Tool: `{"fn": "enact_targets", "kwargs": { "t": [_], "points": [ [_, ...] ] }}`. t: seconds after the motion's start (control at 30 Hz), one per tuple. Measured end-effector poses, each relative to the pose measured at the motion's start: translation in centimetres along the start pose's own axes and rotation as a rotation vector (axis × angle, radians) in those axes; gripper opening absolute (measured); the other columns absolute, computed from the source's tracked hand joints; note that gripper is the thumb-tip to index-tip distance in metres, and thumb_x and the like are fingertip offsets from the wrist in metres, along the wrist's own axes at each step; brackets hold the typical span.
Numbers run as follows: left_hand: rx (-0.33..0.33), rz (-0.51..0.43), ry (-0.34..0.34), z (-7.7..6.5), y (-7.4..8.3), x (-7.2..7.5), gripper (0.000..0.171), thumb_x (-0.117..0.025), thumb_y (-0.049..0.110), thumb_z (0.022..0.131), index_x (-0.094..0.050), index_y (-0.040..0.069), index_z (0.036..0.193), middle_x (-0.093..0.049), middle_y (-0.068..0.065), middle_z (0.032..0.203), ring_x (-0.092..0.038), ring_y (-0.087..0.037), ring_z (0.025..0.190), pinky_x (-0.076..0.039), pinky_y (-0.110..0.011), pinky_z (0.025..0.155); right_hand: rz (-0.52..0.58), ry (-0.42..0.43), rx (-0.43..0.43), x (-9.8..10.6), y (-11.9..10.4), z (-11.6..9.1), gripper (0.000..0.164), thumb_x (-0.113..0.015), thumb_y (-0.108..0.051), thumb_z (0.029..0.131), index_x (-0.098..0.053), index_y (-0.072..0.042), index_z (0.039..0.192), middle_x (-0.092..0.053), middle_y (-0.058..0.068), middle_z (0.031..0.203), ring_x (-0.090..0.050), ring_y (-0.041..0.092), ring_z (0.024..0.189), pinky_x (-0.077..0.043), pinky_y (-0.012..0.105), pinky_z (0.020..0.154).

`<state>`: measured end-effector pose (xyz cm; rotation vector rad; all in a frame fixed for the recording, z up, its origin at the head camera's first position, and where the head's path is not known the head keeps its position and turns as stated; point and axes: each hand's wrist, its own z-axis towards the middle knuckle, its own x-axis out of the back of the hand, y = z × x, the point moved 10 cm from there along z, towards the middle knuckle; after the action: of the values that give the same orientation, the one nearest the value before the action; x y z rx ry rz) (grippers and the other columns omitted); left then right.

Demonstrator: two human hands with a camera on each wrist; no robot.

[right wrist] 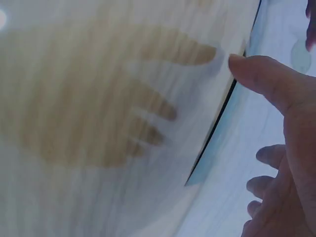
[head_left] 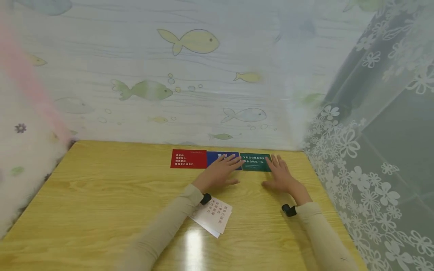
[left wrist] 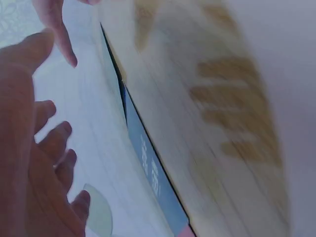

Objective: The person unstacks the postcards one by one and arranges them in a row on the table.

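Note:
Three printed cards lie in a row near the table's back edge: a red card (head_left: 188,159), a blue card (head_left: 211,157) and a green card (head_left: 254,162). My left hand (head_left: 217,173) spreads over the blue card, hiding part of it, its fingertips reaching toward the green one. At the green card's right end is my right hand (head_left: 280,177), fingers stretched and overlapping that end. Both hands look relaxed and hold nothing. In the left wrist view the blue card (left wrist: 153,170) appears beyond the left fingers; whether they touch it I cannot tell.
A small stack of white printed cards (head_left: 218,216) lies on the wooden table (head_left: 101,203) under the left forearm, partly hidden by it. A fish-patterned cloth (head_left: 200,94) hangs behind the table. Flowered lace (head_left: 359,180) borders the right side.

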<state>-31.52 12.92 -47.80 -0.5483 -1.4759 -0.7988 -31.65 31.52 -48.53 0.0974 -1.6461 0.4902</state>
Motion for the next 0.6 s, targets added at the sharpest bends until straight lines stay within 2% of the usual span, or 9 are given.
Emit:
{"fn": "enact_targets", "kwargs": {
  "t": [0.17,0.37,0.6],
  "points": [
    [0.043,0.005,-0.040,-3.5,-1.0,0.1,0.078,-0.040,0.066,0.101,-0.024,0.022,0.164,-0.023,0.000,0.169,-0.015,-0.026,0.158,-0.012,-0.051,0.129,0.052,0.003,0.010,-0.7,-2.9,-1.6,0.102,-0.074,-0.042,0.092,-0.015,0.005,0.160,-0.004,0.034,0.165,0.005,0.055,0.151,-0.001,0.075,0.118],
    [0.069,-0.058,-0.051,-7.8,-2.1,0.5,0.079,-0.044,0.065,0.100,-0.033,0.017,0.161,-0.030,-0.006,0.167,-0.021,-0.032,0.156,-0.016,-0.059,0.126,0.086,-0.021,0.041,-2.3,-7.3,-3.2,0.098,-0.071,-0.047,0.093,-0.019,0.001,0.161,-0.007,0.030,0.167,0.002,0.053,0.152,0.000,0.075,0.118],
    [0.129,-0.113,-0.074,-12.6,-3.3,0.0,0.083,-0.052,0.066,0.096,-0.037,0.014,0.159,-0.033,-0.007,0.165,-0.021,-0.032,0.156,-0.016,-0.058,0.126,0.120,-0.105,0.129,-5.0,-13.2,-5.1,0.101,-0.071,-0.054,0.089,-0.026,0.004,0.158,-0.007,0.028,0.168,0.001,0.051,0.154,-0.004,0.075,0.119]
  ]
}}
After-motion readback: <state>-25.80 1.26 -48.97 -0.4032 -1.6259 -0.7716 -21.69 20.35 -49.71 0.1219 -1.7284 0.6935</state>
